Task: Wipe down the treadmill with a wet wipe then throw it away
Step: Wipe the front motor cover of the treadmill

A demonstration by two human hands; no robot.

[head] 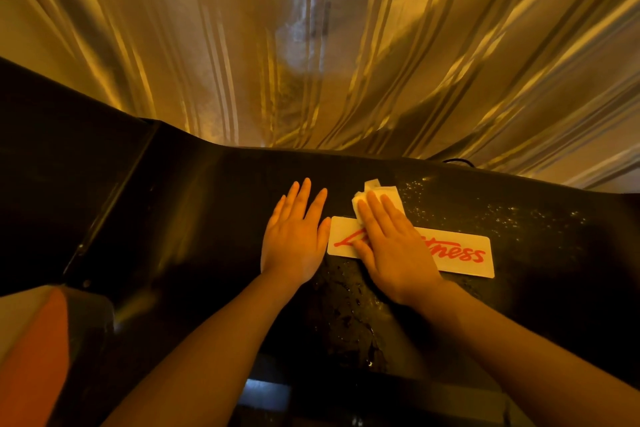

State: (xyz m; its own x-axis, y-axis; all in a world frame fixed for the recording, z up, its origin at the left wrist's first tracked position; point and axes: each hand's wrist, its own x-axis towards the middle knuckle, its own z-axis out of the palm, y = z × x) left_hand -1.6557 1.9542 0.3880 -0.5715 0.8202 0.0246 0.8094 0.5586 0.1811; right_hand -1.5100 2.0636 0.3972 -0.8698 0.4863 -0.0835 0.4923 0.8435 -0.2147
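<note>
While the flat left hand [294, 236] rests on the treadmill [173, 211], the flat right hand [391, 246] presses the wet wipe [379, 192] near its far edge.

A: Support?
B: Treadmill [194, 204], black hood, glossy, sloping; wet droplets on its right and near part.

A: Lying on it?
B: Label [464, 253], white with red script, stuck flat, partly covered. Wipe [384, 192], white, crumpled, just above the label, pressed under the right hand [394, 250]. Left hand [294, 236], flat, fingers straight, just beside the label's left end.

A: Anything more?
B: Cord [457, 160], dark, at the far edge, possibly; too dim to be sure.
</note>
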